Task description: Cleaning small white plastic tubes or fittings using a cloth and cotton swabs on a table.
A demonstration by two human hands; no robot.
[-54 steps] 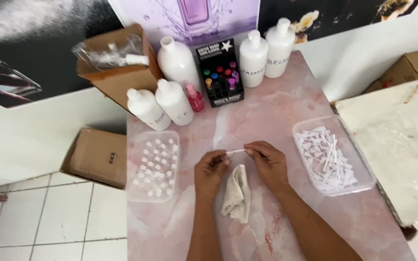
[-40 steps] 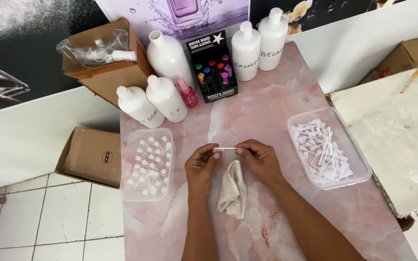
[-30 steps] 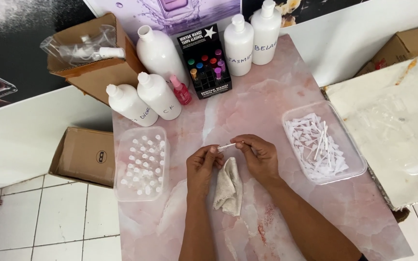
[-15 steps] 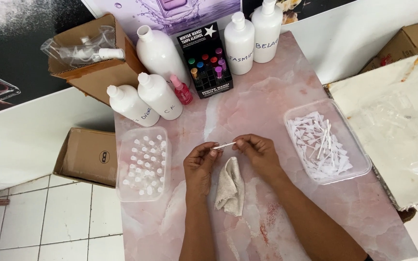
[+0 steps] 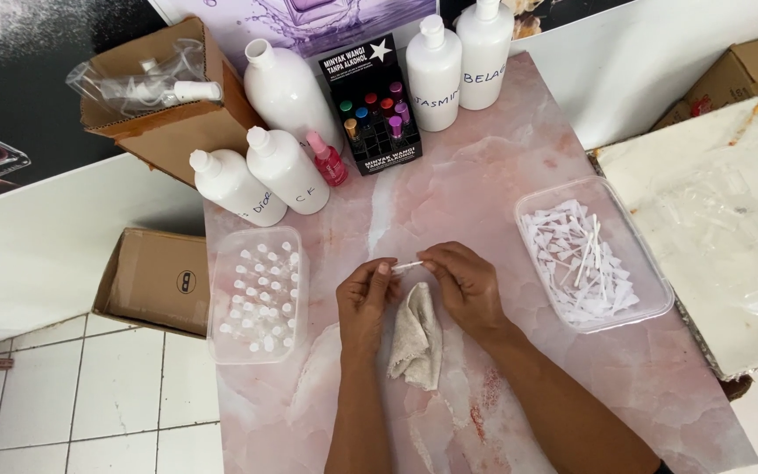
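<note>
**Mia:** What is different from a moment ago?

**Ben:** Not much. The two hands were a bit farther apart on the thin white stick (image 5: 408,264) before. Now they sit closer together, and the stick looks shorter between them. The things on the pink marble table (image 5: 484,184) lie where they did.

**Mia:** What is the left hand (image 5: 363,298) doing?

**Ben:** Its fingers are curled in, and the fingertips pinch the left end of the stick. A small beige cloth (image 5: 416,336) hangs down just beside it, touching the table. I cannot tell which hand holds the cloth.

**Mia:** And the right hand (image 5: 464,283)?

**Ben:** It pinches the right end of the stick with its fingertips. The other fingers are bent loosely.

**Mia:** Where is the stick?

**Ben:** Just above the table, in the middle, between the two clear tubs.

**Mia:** What is in the tubs?

**Ben:** The left tub (image 5: 257,294) has rows of tiny bottles with white caps. The right tub (image 5: 591,252) has small white plastic bits and more sticks. Big white bottles (image 5: 282,167) stand at the back.
</note>
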